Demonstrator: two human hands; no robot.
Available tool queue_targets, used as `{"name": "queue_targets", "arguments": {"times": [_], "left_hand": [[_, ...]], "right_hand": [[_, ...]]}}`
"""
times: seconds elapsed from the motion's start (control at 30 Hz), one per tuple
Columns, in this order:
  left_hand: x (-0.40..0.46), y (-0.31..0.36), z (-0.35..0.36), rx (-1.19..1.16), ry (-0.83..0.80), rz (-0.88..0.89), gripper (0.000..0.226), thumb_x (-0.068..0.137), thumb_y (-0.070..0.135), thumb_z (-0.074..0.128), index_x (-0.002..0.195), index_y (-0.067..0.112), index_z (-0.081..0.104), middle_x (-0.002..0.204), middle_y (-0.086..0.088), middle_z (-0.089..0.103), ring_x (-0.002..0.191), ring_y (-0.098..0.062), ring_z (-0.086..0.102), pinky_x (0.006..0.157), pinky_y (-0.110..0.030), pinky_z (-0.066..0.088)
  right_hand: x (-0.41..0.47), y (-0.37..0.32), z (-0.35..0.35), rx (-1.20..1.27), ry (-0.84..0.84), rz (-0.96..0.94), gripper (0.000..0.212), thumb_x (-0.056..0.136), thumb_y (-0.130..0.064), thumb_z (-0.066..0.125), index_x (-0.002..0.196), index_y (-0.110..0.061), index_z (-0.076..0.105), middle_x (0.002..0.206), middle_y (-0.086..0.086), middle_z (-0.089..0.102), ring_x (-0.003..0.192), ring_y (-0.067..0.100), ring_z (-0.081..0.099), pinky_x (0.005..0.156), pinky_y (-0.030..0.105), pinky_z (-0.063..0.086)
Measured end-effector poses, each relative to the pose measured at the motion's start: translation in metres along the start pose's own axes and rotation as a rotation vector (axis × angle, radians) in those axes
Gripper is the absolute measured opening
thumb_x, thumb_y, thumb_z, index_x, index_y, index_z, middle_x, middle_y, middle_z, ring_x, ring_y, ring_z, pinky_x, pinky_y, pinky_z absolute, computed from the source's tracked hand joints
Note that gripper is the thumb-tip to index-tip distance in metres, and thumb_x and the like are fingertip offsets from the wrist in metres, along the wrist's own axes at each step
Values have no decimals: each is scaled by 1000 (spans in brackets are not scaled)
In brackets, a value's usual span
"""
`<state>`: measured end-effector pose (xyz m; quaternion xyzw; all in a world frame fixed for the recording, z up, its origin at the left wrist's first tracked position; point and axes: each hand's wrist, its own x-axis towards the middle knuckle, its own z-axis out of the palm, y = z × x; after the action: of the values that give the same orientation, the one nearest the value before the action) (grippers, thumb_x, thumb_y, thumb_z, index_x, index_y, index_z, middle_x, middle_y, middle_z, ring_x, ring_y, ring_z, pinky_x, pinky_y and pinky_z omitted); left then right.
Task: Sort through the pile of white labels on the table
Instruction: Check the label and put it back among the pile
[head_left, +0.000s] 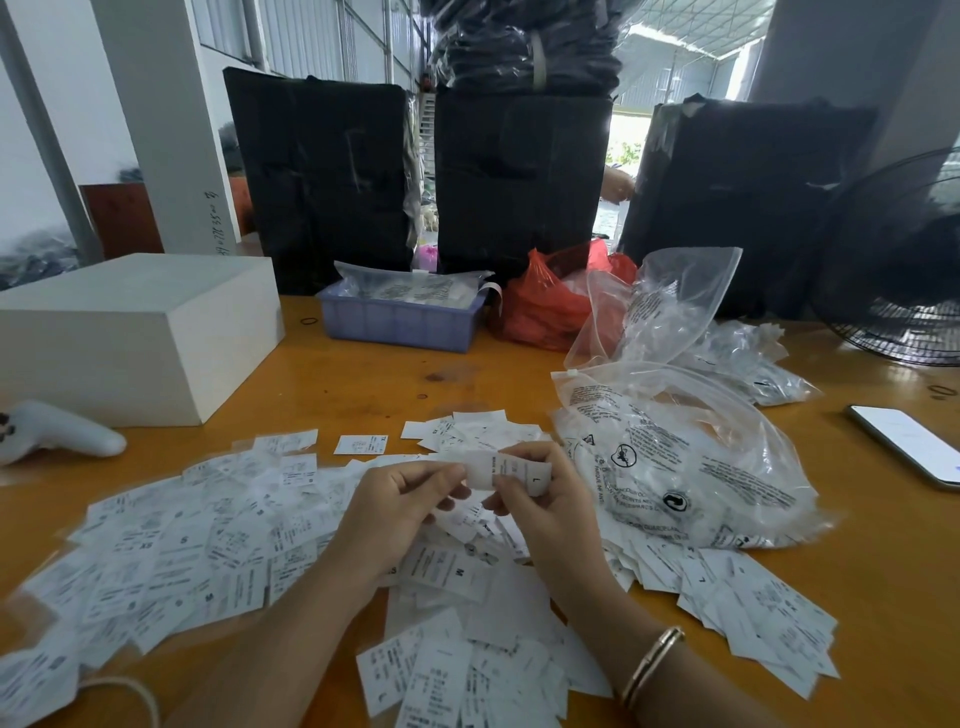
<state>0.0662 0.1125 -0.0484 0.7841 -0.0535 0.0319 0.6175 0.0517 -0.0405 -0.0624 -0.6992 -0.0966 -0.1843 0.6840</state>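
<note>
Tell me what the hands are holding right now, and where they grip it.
Both hands hold one white label marked L: left hand pinches its left end, right hand its lower right part.

White pillar (166, 130), corrugated wall (311, 36), daylight

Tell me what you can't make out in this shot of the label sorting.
- Head view: small print on the white paper label held in both hands is too small to read; only "L" shows.
- Lavender plastic basket: contents veiled by clear bags.
- White controller-shaped device: cut off by the left edge.
- Black floor fan: cut off by the right edge.
</note>
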Motion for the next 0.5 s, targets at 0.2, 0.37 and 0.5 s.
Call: {"name": "queue_targets", "arguments": {"times": [0.2, 0.37, 0.5], "left_hand": [[2, -2, -2, -31, -17, 11, 10, 81, 27, 70, 74, 34, 75, 76, 16, 73, 69, 6, 63, 55, -8, 44], [4, -5, -1, -20, -7, 60, 14, 75, 28, 75, 69, 40, 75, 82, 21, 72, 80, 2, 65, 64, -11, 45], [4, -6, -2, 70, 45, 207, 12, 78, 25, 74, 75, 36, 71, 81, 27, 69, 82, 11, 61, 65, -3, 44]], "right_hand": [[4, 1, -5, 200, 115, 48, 24, 88, -3, 61, 101, -23, 59, 74, 9, 70, 69, 19, 69, 62, 22, 54], [0, 1, -1, 187, 57, 44, 26, 87, -4, 63, 99, -27, 60, 77, 6, 69, 67, 16, 68, 61, 20, 53], [-1, 0, -1, 162, 67, 52, 25, 87, -3, 63, 101, -24, 58, 70, 2, 69, 65, 14, 68, 59, 18, 52]]}}
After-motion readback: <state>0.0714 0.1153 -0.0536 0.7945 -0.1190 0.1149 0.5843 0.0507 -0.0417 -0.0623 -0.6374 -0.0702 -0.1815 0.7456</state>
